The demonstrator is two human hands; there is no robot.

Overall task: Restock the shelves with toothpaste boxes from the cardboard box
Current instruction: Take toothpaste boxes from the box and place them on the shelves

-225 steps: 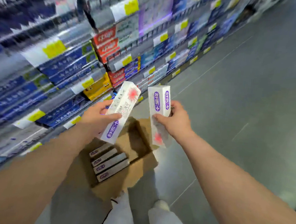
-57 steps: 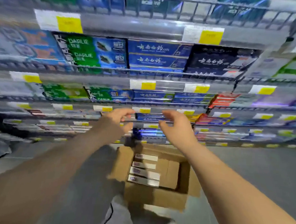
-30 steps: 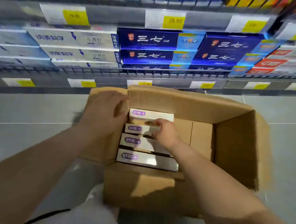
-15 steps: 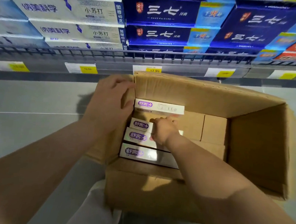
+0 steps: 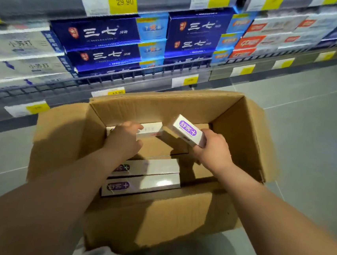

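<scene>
An open cardboard box point(image 5: 154, 218) stands on the floor in front of the shelves. My right hand point(image 5: 212, 152) holds a white toothpaste box with a purple logo point(image 5: 188, 130), lifted and tilted above the carton's inside. My left hand point(image 5: 124, 140) is down in the carton, fingers closed over another white toothpaste box point(image 5: 150, 130) at the far side. Two more white boxes with purple logos point(image 5: 144, 179) lie flat side by side at the near side. My left forearm hides part of them.
Low shelves point(image 5: 127, 76) behind the carton hold dark blue toothpaste boxes point(image 5: 102, 38), white ones point(image 5: 20, 55) to the left and red and white ones point(image 5: 264, 38) to the right. Yellow price tags point(image 5: 123, 2) line the rails. Grey floor point(image 5: 311, 130) stretches to the right.
My right hand has lifted one toothpaste box out of the row and tilted it up. My left hand has moved off the carton's flap and down onto the far box inside.
</scene>
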